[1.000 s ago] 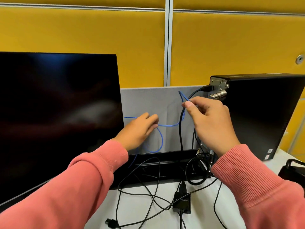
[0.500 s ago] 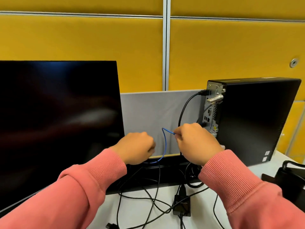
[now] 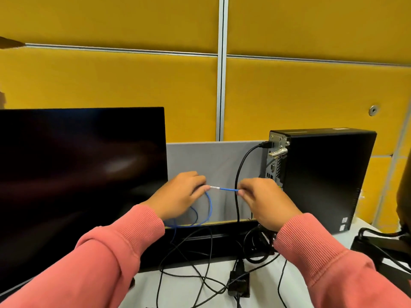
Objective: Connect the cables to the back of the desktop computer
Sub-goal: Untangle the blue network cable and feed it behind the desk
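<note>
A thin blue cable [image 3: 229,189] runs taut and level between my two hands, with slack loops hanging below my left hand. My left hand [image 3: 180,194] grips it at a white label near its end. My right hand [image 3: 264,196] pinches it between thumb and fingertips. The black desktop computer [image 3: 322,178] stands upright at the right, its back panel [image 3: 274,161] facing left, just beyond my right hand. A thick black cable [image 3: 239,174] is plugged in at the top of that panel and hangs down in front of the grey screen.
A large dark monitor [image 3: 77,174] fills the left. Several black cables and a small black adapter box [image 3: 239,283] lie tangled on the white desk [image 3: 184,292]. A black cable tray [image 3: 222,243] runs under a grey divider [image 3: 211,161]. Yellow partition panels stand behind.
Both hands dropped from near the computer's upper ports, then spread apart. The blue cable, earlier looped upward between them, is now pulled straight and level. The view has tilted up and back.
</note>
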`<state>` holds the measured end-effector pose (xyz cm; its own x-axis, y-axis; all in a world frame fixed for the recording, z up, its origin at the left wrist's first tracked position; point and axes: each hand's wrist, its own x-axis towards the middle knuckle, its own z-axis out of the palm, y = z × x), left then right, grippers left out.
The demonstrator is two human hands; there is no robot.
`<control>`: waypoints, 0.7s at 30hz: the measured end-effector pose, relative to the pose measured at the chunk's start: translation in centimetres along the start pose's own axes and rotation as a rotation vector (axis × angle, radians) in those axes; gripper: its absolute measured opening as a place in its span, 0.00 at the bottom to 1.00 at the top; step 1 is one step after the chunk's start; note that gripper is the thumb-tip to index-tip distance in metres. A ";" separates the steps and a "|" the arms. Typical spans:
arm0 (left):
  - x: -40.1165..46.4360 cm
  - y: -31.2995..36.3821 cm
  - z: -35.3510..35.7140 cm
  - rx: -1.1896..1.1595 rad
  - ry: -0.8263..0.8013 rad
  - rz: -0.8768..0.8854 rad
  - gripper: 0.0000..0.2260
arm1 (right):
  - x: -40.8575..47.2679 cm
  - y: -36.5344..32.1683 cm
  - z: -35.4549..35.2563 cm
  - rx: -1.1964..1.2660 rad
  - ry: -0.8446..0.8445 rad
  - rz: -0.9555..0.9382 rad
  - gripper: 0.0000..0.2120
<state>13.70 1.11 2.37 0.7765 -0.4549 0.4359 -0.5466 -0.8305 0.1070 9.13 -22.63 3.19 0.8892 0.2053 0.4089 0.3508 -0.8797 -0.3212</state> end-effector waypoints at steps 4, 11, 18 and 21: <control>-0.2 0.1 0.6 -0.029 -0.015 -0.040 0.14 | -0.3 0.8 0.9 0.468 0.150 0.147 0.06; 0.6 3.8 1.5 0.035 0.023 0.059 0.12 | -1.3 2.4 2.4 0.911 0.378 0.427 0.02; 3.0 8.1 3.7 -0.193 0.101 0.108 0.07 | -0.8 2.7 2.3 0.881 0.469 0.372 0.02; 4.0 8.6 4.3 -0.299 0.192 -0.024 0.07 | 0.5 3.2 0.3 0.678 0.859 0.355 0.05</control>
<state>13.44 -9.22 1.14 0.7330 -0.3441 0.5868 -0.6183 -0.6966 0.3639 10.79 -25.25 2.11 0.5669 -0.5974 0.5673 0.4384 -0.3642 -0.8217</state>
